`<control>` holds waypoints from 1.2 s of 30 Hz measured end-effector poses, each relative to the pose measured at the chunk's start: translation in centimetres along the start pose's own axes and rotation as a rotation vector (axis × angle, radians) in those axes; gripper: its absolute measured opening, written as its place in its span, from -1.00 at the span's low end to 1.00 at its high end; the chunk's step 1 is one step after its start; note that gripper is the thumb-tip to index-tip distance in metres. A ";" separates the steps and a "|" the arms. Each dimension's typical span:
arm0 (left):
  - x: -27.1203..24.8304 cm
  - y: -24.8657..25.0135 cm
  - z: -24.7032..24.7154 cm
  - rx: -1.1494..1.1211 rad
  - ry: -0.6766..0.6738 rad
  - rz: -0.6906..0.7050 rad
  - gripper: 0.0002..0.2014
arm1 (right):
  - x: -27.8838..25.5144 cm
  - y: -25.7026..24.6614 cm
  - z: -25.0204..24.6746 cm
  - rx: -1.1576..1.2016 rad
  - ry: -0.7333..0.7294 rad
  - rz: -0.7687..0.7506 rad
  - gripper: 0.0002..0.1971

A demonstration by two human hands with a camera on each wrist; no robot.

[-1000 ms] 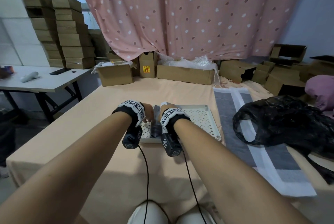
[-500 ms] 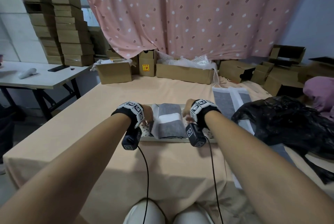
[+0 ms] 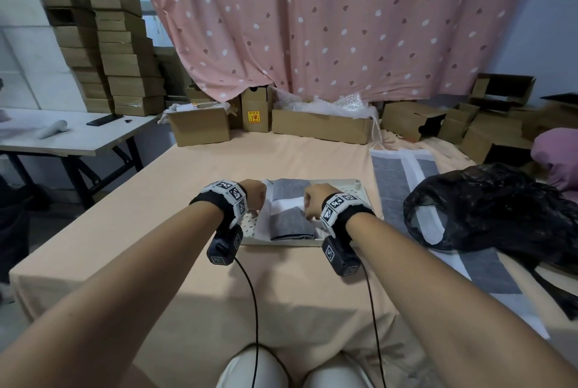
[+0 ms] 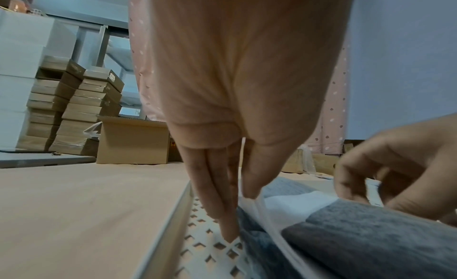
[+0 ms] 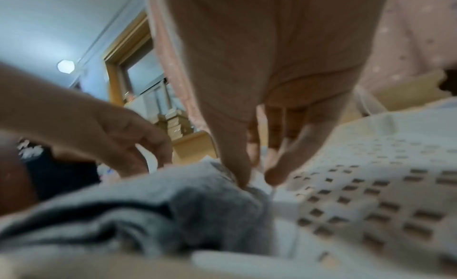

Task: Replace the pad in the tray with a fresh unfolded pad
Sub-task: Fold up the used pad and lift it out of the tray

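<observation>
A white perforated tray (image 3: 359, 188) lies on the peach-covered bed. In it sits a partly folded grey-and-white pad (image 3: 291, 221). My left hand (image 3: 255, 200) is at the pad's left edge; in the left wrist view its thumb and fingers (image 4: 241, 195) pinch a thin white layer of the pad (image 4: 371, 244) above the tray grid (image 4: 205, 254). My right hand (image 3: 312, 203) is at the pad's right edge. The right wrist view is blurred; there its thumb and forefinger (image 5: 254, 179) close on the grey pad (image 5: 173, 214) beside the tray floor (image 5: 371, 185).
A second grey-and-white pad (image 3: 394, 187) lies spread flat on the bed right of the tray, partly under a black plastic bag (image 3: 500, 209). Cardboard boxes (image 3: 319, 126) line the far edge below a pink curtain. A side table (image 3: 62, 137) stands at the left.
The right hand swung out to the right, opening the pad wider across the tray, then came back left to the pad's right edge. The left hand stayed at the left edge.
</observation>
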State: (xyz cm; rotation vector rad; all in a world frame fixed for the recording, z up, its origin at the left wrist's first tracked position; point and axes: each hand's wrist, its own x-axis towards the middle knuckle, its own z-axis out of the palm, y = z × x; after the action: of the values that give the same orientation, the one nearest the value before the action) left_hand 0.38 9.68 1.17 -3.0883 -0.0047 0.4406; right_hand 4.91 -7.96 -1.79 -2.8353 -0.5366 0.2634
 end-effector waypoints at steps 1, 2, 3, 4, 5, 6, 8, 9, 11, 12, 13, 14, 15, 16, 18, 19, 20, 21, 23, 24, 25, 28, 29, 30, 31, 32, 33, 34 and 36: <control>-0.1 -0.1 0.0 0.011 0.025 0.015 -0.71 | -0.4 -0.3 -0.4 -0.043 0.019 -0.030 -0.80; -0.1 -0.2 0.0 0.008 0.044 0.034 -0.67 | -0.4 -0.2 -0.4 -0.072 0.035 -0.056 -0.74; -0.1 -0.3 0.1 -0.002 0.055 0.046 -0.62 | -0.4 0.0 -0.4 -0.090 0.036 -0.086 -0.69; -0.1 -0.3 0.1 -0.014 0.059 0.060 -0.58 | -0.6 0.0 -0.6 -0.110 0.022 -0.111 -0.65; -0.1 -0.3 0.2 -0.018 0.056 0.076 -0.53 | -0.6 0.2 -0.7 -0.125 -0.006 -0.130 -0.61; -0.1 -0.4 0.3 -0.019 0.050 0.089 -0.47 | -0.7 0.3 -0.8 -0.127 -0.049 -0.134 -0.58; -0.1 -0.3 0.6 0.014 0.011 0.104 -0.38 | -0.6 0.7 -0.6 -0.119 -0.094 -0.127 -0.55; -0.1 -0.2 0.7 0.053 -0.016 0.113 -0.36 | -0.5 0.9 -0.3 -0.116 -0.108 -0.126 -0.56; 0.1 0.1 0.8 0.144 -0.054 0.147 -0.36 | -0.2 1.1 0.3 -0.112 -0.126 -0.140 -0.60; 0.2 0.2 0.8 0.189 -0.069 0.165 -0.36 | -0.2 1.1 0.5 -0.119 -0.135 -0.151 -0.61; 0.3 0.2 0.9 0.231 -0.083 0.179 -0.36 | 0.0 1.2 0.6 -0.119 -0.144 -0.162 -0.61; 0.5 0.3 0.9 0.265 -0.092 0.186 -0.36 | 0.1 1.1 0.4 -0.127 -0.156 -0.168 -0.61; 0.5 0.3 1.0 0.292 -0.096 0.189 -0.36 | 0.4 1.2 0.3 -0.140 -0.171 -0.179 -0.60; 0.6 0.4 1.0 0.314 -0.095 0.191 -0.36 | 0.5 1.2 0.1 -0.165 -0.196 -0.181 -0.58; 0.6 0.5 1.2 0.346 -0.084 0.198 -0.36 | 1.1 1.4 -0.1 -0.201 -0.243 -0.188 -0.48; 0.6 0.6 1.3 0.359 -0.079 0.215 -0.37 | 1.4 1.6 -0.1 -0.221 -0.267 -0.190 -0.43; 0.6 0.7 1.4 0.377 -0.081 0.240 -0.39 | 1.5 1.6 -0.2 -0.248 -0.292 -0.183 -0.38; 0.5 0.7 1.4 0.396 -0.089 0.263 -0.42 | 1.7 1.7 -0.3 -0.274 -0.308 -0.177 -0.35; 0.4 0.8 1.5 0.448 -0.093 0.302 -0.47 | 1.8 1.8 -0.5 -0.326 -0.332 -0.174 -0.31; 0.4 0.8 1.6 0.469 -0.090 0.314 -0.51 | 1.7 1.7 -0.5 -0.344 -0.340 -0.176 -0.30; 0.3 0.8 1.6 0.487 -0.087 0.318 -0.54 | 1.9 1.7 -0.4 -0.350 -0.342 -0.184 -0.29; 0.3 1.1 1.9 0.526 -0.062 0.326 -0.62 | 2.1 2.1 0.3 -0.331 -0.336 -0.175 -0.22; 0.3 1.2 2.1 0.509 -0.052 0.313 -0.64 | 2.3 2.3 0.6 -0.318 -0.336 -0.175 -0.21; 0.5 1.2 2.2 0.490 -0.037 0.305 -0.66 | 2.1 2.3 0.7 -0.316 -0.337 -0.179 -0.21; 0.6 1.2 2.3 0.467 -0.022 0.305 -0.67 | 2.3 2.4 0.8 -0.313 -0.333 -0.190 -0.21; 0.7 1.1 2.3 0.438 -0.015 0.309 -0.69 | 2.1 2.4 0.7 -0.316 -0.335 -0.202 -0.21; 0.8 1.1 2.1 0.403 -0.015 0.307 -0.71 | 2.0 2.5 0.5 -0.314 -0.348 -0.226 -0.23; 1.0 0.9 1.9 0.363 -0.018 0.297 -0.73 | 1.8 2.5 0.3 -0.308 -0.360 -0.240 -0.29; 1.2 0.4 1.5 0.309 -0.042 0.248 -0.82 | 1.1 2.4 -0.3 -0.247 -0.355 -0.231 -0.57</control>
State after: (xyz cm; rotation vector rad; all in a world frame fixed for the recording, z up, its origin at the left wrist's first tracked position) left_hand 1.06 9.29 -0.64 -2.7820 0.4088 0.4635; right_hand 6.76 -9.75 -2.30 -2.9330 -1.0261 0.7069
